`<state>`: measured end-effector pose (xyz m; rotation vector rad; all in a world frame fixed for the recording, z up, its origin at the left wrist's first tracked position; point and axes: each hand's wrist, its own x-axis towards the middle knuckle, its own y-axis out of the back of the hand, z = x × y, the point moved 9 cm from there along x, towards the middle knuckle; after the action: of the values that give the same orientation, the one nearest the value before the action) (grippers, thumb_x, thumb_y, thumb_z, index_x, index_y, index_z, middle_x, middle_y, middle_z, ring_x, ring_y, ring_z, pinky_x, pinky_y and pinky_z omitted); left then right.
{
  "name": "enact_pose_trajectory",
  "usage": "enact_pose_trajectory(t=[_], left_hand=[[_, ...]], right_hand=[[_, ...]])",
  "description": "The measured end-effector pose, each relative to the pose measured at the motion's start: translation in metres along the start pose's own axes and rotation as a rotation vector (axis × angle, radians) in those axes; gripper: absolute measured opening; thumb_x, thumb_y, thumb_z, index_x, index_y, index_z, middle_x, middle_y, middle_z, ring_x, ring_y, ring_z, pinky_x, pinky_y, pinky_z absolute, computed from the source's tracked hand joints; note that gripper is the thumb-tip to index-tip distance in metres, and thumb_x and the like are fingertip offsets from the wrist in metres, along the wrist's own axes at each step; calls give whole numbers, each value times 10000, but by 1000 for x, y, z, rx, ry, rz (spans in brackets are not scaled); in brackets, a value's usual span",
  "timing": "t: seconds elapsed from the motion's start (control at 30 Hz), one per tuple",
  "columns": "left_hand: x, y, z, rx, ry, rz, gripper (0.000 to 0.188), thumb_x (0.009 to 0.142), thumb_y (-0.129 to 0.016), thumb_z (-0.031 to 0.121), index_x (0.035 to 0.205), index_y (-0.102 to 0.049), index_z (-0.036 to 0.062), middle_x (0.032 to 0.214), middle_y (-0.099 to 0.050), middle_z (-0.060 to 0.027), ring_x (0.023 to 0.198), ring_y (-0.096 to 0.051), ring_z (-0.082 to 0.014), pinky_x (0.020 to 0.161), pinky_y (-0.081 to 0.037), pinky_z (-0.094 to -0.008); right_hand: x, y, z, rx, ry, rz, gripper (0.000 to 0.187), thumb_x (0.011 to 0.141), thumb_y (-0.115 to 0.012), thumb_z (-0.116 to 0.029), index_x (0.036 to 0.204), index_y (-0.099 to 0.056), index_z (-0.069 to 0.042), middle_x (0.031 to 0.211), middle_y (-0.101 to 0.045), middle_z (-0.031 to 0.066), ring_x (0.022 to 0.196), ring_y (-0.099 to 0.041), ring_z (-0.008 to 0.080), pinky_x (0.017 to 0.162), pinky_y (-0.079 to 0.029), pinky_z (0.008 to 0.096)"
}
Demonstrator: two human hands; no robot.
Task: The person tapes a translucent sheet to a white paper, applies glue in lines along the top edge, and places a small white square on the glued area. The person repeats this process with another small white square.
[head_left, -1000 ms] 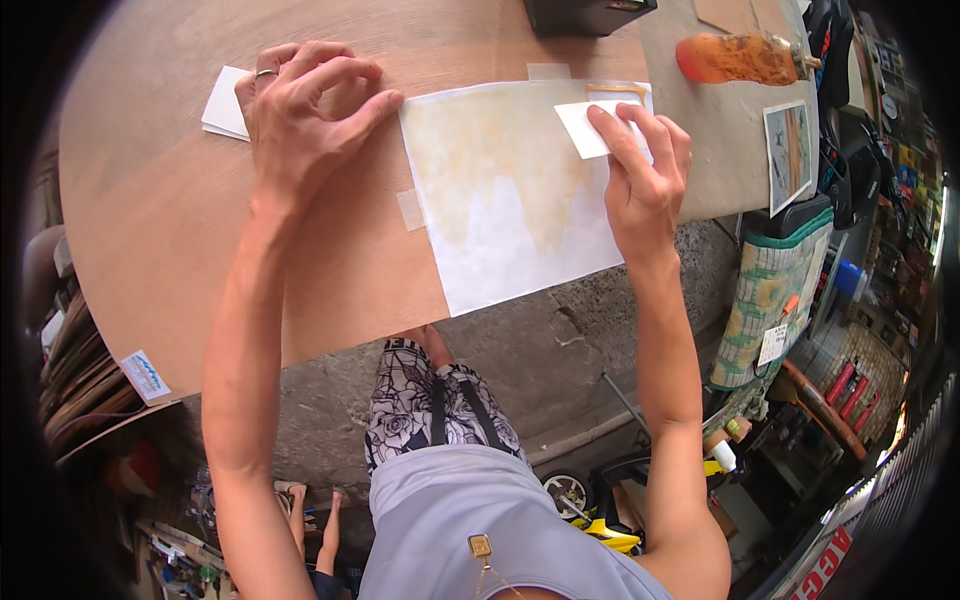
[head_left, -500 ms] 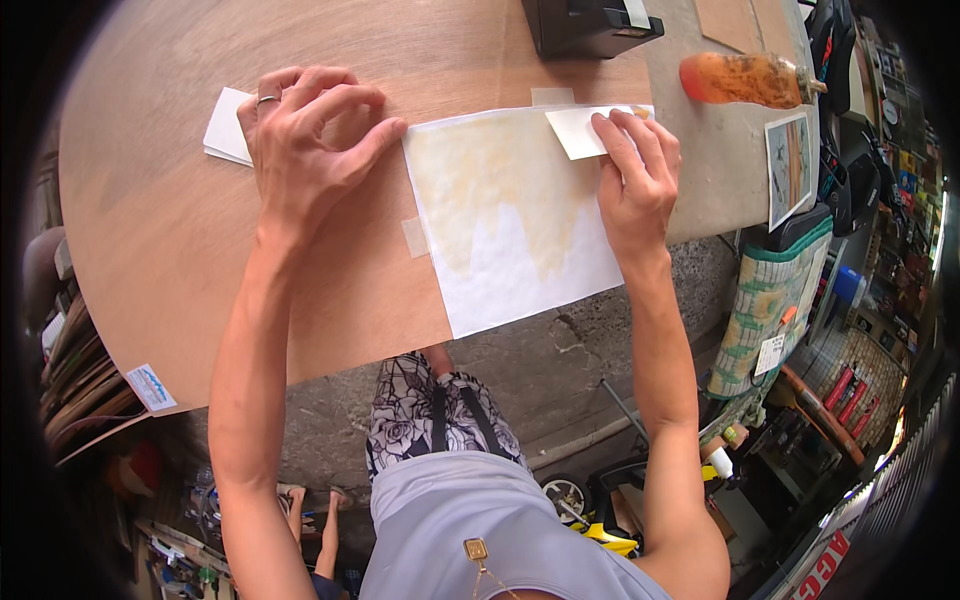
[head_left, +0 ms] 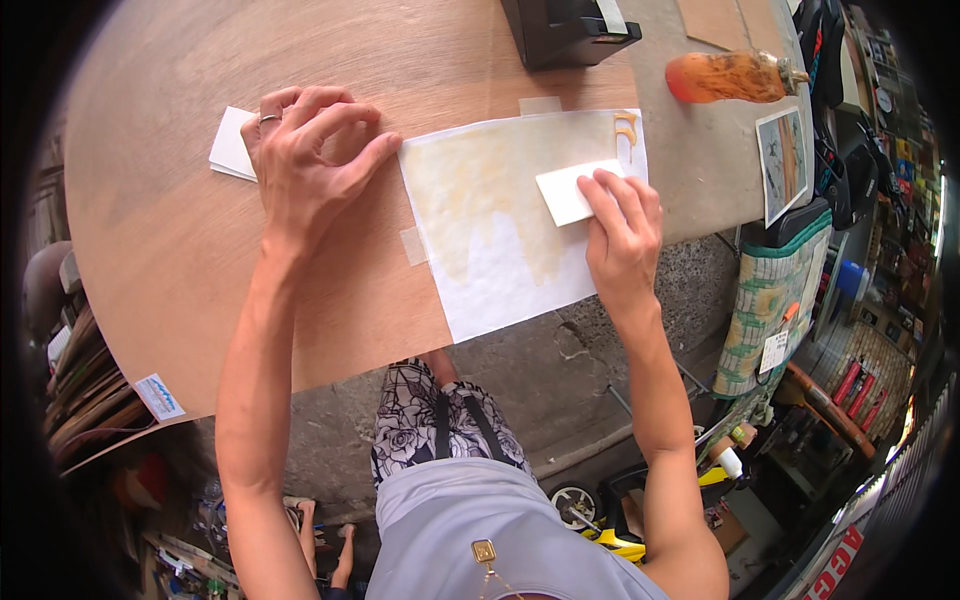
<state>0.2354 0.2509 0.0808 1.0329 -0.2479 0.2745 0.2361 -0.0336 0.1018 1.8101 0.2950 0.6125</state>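
Note:
On the wooden board lies a white sheet of paper (head_left: 500,300), with a yellowish wet film over its upper part and jagged streaks below. My right hand (head_left: 628,220) pinches a white card (head_left: 575,193), which rests flat or nearly so on the right half of the sheet. A small amber smear (head_left: 627,128) shows at the sheet's upper right corner. My left hand (head_left: 315,165) lies on the board, fingers bent and apart, thumb tip by the sheet's upper left corner. Partly under its knuckles is a small stack of white cards (head_left: 230,145).
Pieces of tape (head_left: 413,247) sit at the sheet's edges. Beyond it stands a black tape dispenser (head_left: 570,35). A bottle of amber liquid (head_left: 725,78) lies at the far right, near a photo print (head_left: 783,165). The plywood board (head_left: 180,270) ends just before my legs.
My right hand has drawn the white card downward from the sheet's top right, baring the amber smear there. The left hand stays put; the view has shifted slightly.

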Motion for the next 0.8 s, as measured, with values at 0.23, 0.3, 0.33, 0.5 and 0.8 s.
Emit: enact_pose_trajectory(t=[0.23, 0.3, 0.33, 0.5, 0.8], left_hand=[[-1, -3, -1, -6, 18, -33, 236, 703, -832, 341, 838, -760, 160, 989, -683, 40, 1137, -512, -204, 961, -270, -371], [-1, -4, -1, -1, 18, -36, 239, 704, -835, 339, 844, -762, 160, 994, -684, 39, 1139, -513, -209, 967, -273, -378], [-1, -2, -1, 8, 11, -26, 229, 702, -836, 357, 831, -763, 182, 985, -687, 46, 1127, -523, -209, 954, -286, -376], [-2, -2, -3, 26, 7, -17, 232, 694, -842, 373, 825, -765, 197, 983, -691, 49, 1123, -531, -215, 949, -296, -388], [1, -2, -1, 7, 8, -22, 224, 683, -841, 345, 812, -754, 184, 984, -687, 45, 1107, -535, -213, 923, -292, -375]], right_hand=[[-61, 19, -14, 5, -53, -73, 319, 748, -668, 43, 1052, -703, -46, 1097, -661, 92, 1018, -575, 301, 847, -473, 411], [-76, 27, -19, 18, -69, -115, 322, 742, -672, 48, 1048, -703, -50, 1093, -657, 92, 1022, -574, 300, 845, -466, 407], [-82, 31, -21, 24, -72, -139, 323, 742, -671, 48, 1047, -704, -52, 1091, -655, 92, 1024, -574, 301, 845, -464, 406], [-69, 52, -15, 11, -47, -61, 326, 741, -676, 39, 1049, -712, -63, 1083, -650, 85, 1027, -575, 292, 846, -457, 401], [27, 19, 29, -12, 56, 190, 342, 765, -701, 18, 1086, -726, -97, 1107, -668, 90, 1042, -598, 287, 881, -493, 404]])
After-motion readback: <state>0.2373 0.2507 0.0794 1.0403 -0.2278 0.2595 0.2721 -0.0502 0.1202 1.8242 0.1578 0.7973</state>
